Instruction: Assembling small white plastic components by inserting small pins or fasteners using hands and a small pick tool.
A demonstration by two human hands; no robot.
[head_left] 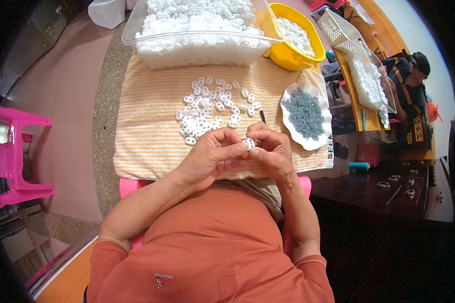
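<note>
My left hand (pixel 218 151) and my right hand (pixel 271 150) meet over the near part of the towel. Between their thumbs and fingertips they pinch a small white plastic piece with dark holes (pixel 248 144). A thin dark stick (pixel 262 116) shows just beyond my right fingers; whether that hand holds it I cannot tell. Ahead of my left hand lies a loose pile of white oval two-hole pieces (pixel 203 103). To the right of my right hand, a white scalloped dish (pixel 327 122) holds many small grey-blue parts (pixel 304 113).
A striped towel (pixel 146 116) covers the table. At its far side stand a clear bin (pixel 202 53) of white pieces and a yellow basin (pixel 290 59). A pink stool (pixel 23 151) is at left. Another person (pixel 409 76) sits at right beside another bin (pixel 369 83).
</note>
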